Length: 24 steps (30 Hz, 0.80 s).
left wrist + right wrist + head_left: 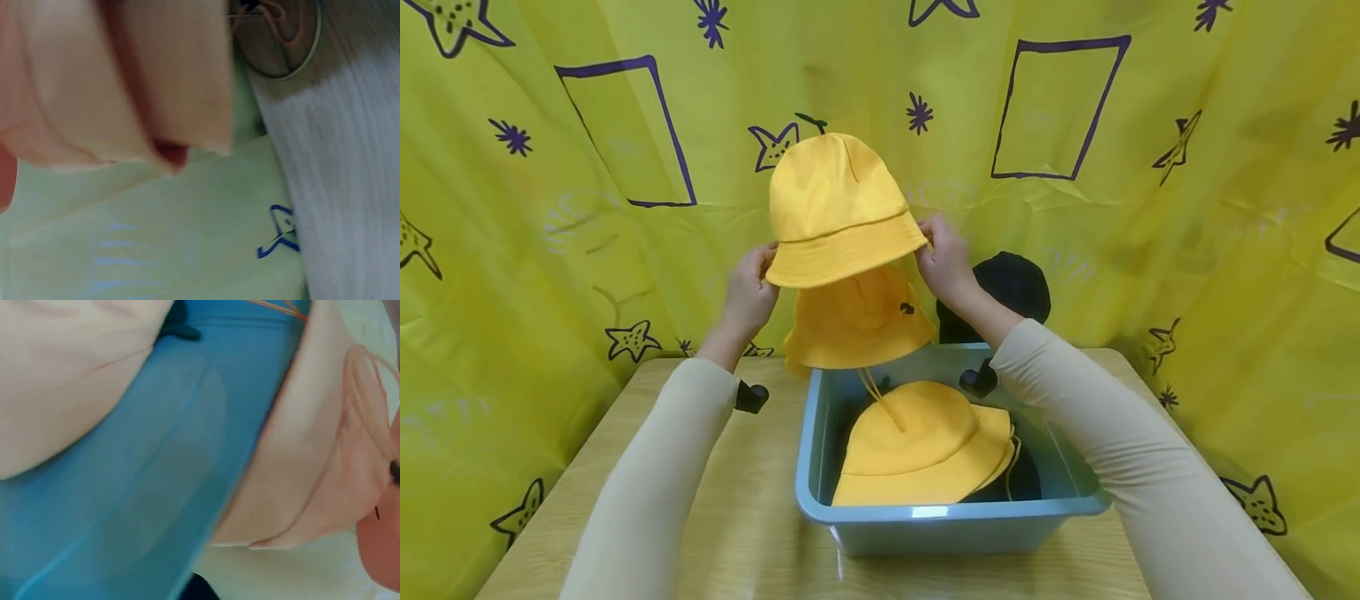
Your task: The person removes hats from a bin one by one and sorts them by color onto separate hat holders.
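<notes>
Both hands hold a yellow bucket hat (pixel 838 196) with a green stem on its crown, raised and slightly tilted. My left hand (pixel 752 287) pinches the brim at its left edge, and my right hand (pixel 946 257) grips the brim's right edge. Just below hangs or stands a second yellow hat (pixel 865 325) with a small dark mark and a chin cord; the held brim overlaps its top. In the blue bin (pixel 951 529) lie more yellow hats (pixel 917 433), seemingly stacked. The right wrist view shows a cord with a dark bead beside the fingers (pixel 378 550).
A black hat (pixel 1011 287) stands behind the bin. On the wooden table (pixel 730 517), a round wire base (pixel 281 76) shows in the left wrist view. A yellow curtain (pixel 880 50) with drawn stars and frames encloses the table's back and sides.
</notes>
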Each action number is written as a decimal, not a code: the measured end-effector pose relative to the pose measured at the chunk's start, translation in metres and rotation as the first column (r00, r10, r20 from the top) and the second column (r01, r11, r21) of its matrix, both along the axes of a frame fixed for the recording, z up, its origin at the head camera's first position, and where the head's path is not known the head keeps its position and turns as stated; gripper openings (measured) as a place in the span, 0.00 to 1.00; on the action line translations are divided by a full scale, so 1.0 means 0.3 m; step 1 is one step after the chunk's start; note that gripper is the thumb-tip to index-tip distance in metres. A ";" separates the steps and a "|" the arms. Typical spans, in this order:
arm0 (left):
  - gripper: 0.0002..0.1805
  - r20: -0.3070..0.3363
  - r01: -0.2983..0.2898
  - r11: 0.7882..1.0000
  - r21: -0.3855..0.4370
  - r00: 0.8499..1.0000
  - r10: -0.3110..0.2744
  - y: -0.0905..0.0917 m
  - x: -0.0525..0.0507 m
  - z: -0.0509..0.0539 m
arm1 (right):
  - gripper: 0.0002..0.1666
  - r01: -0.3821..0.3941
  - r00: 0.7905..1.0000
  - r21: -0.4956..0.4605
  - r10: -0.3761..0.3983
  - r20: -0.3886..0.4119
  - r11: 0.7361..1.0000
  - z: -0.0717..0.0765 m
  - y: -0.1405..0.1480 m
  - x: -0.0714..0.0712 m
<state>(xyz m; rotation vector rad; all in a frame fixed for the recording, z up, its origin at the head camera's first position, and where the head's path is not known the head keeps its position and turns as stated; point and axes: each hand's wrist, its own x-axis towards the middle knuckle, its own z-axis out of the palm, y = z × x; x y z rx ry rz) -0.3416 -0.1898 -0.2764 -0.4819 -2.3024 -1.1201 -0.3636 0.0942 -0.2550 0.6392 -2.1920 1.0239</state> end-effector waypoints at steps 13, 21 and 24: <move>0.16 0.206 0.009 0.996 -0.083 0.979 0.008 -0.038 -0.011 -0.120 | 0.07 0.029 0.939 0.196 -0.094 0.332 0.980 -0.081 0.016 -0.016; 0.18 0.285 0.015 0.989 -0.144 0.958 0.027 -0.052 0.000 -0.196 | 0.09 -0.041 0.875 0.284 -0.103 0.473 0.958 -0.133 0.032 -0.010; 0.18 0.282 0.016 0.986 -0.164 0.959 0.031 -0.051 0.008 -0.213 | 0.10 -0.035 0.872 0.312 -0.124 0.474 0.949 -0.149 0.040 -0.002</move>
